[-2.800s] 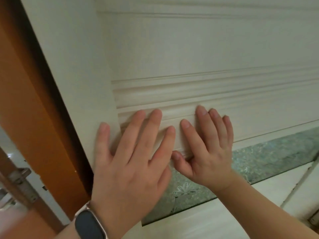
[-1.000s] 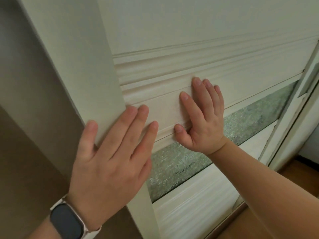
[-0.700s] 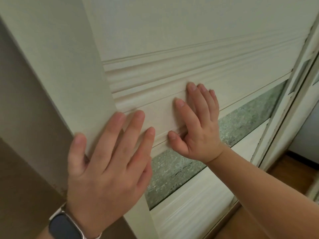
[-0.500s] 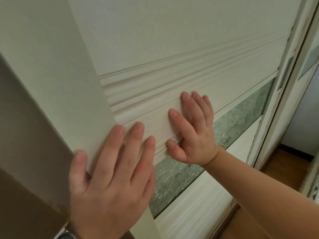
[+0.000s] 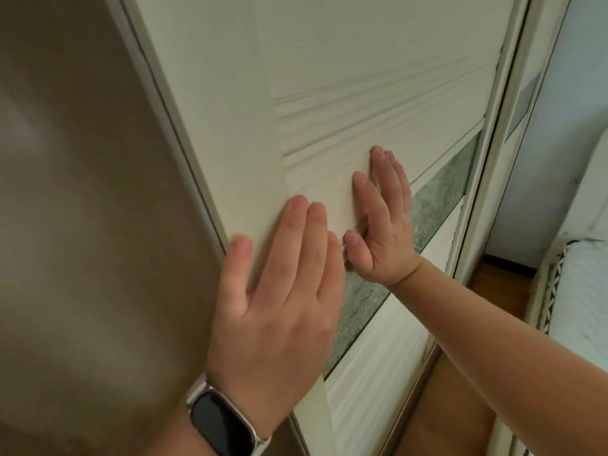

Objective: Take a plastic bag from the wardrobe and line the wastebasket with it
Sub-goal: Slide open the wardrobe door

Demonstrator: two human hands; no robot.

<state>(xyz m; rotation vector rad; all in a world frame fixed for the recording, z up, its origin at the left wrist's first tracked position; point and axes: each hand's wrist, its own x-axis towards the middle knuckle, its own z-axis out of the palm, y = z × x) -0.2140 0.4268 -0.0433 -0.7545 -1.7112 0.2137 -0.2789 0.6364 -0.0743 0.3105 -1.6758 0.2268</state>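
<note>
The wooden floor [image 5: 503,287] bears the cream wardrobe [image 5: 362,60] and white padded furniture [image 5: 585,291] beside it.

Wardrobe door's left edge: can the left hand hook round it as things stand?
Likely yes. The left hand lies flat on the wardrobe door, thumb right at that edge, with nothing visible between. What sits behind the edge is too blurred to tell.

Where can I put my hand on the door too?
There's bare door above the ridges, and a pale panel below the green glass strip. It's crowded between the left hand and right hand, which are close together.
</note>
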